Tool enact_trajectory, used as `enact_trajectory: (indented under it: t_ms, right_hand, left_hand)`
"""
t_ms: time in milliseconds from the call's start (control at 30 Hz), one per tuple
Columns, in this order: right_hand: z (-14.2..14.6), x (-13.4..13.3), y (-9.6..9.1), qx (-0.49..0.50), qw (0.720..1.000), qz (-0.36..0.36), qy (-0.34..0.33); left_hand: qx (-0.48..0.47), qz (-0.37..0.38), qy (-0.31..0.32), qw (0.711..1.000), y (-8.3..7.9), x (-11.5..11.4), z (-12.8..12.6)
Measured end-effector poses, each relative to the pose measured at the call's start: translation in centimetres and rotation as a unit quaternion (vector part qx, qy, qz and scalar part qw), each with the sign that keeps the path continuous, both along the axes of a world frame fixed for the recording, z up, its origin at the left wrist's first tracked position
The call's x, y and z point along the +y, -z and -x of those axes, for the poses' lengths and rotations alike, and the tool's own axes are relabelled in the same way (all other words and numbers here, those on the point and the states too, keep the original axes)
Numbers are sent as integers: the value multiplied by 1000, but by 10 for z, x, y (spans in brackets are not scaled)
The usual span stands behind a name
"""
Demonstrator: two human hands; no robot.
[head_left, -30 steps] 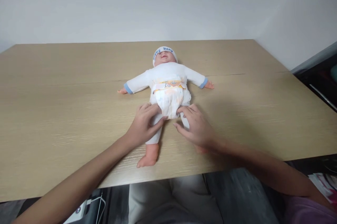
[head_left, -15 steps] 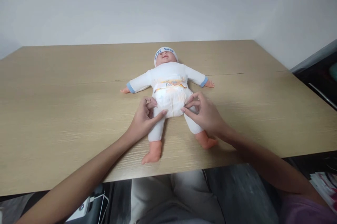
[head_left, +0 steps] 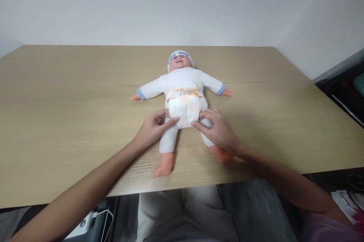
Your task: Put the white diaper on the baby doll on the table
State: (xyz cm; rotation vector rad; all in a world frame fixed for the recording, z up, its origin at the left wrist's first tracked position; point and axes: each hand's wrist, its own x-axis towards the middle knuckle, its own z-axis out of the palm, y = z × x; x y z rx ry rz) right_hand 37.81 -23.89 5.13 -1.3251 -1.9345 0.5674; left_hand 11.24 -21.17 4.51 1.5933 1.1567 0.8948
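Soft-suited doll (head_left: 183, 80) flat on its back, centre of pale wood-grain table (head_left: 71, 94).
I see L hand (head_left: 152, 130) & R hand (head_left: 218, 132), fingers narrow, pinching crinkly white diaper (head_left: 186, 107) at leg edges; R wrist part-hides one plastic foot.

A baby doll (head_left: 183, 79) lies on its back in the middle of a pale wooden table (head_left: 71, 94). Its arms are spread wide and its bare feet point toward the viewer. It wears a white suit with blue cuffs, a white cap (head_left: 179, 54) with blue lettering, and a diaper (head_left: 186, 107). The person's left hand (head_left: 152, 130) and right hand (head_left: 220, 132) reach in from below. Their fingertips touch the diaper's lower corners by each thigh, and whether they pinch it is unclear. A plain white wall (head_left: 170, 3) stands behind.
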Motion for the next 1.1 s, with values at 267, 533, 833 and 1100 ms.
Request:
enact_trajectory:
  t_ms: [267, 533, 833, 1100]
  right_hand:
    - [-2, 2, 3, 70, 996, 23, 47]
    - [1, 10, 16, 39, 988, -137, 53]
    - [-37, 7, 28, -26, 983, -181, 22]
    - [-77, 69, 37, -165, 957, -226, 75]
  left_hand:
    - [-113, 86, -34, 989, 10, 10, -1]
    - [-56, -10, -79, 995, 12, 5, -6]
    - [24, -107, -108, 988, 5, -13, 36]
    - [298, -340, -131, 882, 28, 42, 83]
